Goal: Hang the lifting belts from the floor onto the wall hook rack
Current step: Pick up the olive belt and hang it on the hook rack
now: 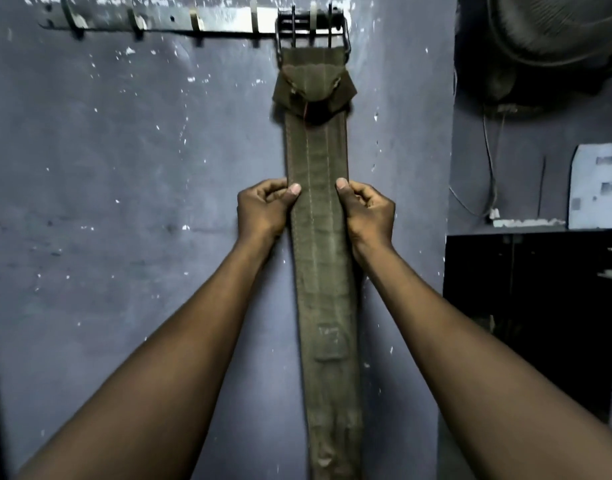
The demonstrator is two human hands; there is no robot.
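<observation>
Along the wall's top edge the hook rack (159, 24) shows several bare hooks at its left and middle. The left hand (263, 211), fingers curled and thumb pressed on the front, pinches the left edge of the lifting belt (318, 237); the right hand (368, 211) pinches its right edge likewise, probably to steady and straighten it. Its buckle (313, 27) sits over the rack's right-end hooks, the strap hanging flat against the wall. A fan (553, 39) and dark cabinet (533, 306) stand clear at right.

Between your fingers (295, 188) the belt (318, 216) was coarse, matt olive webbing, stitched lengthwise. Above them, dull metal buckle (313, 29) and rack (166, 19); the wall (124, 150) paint was chipped.
</observation>
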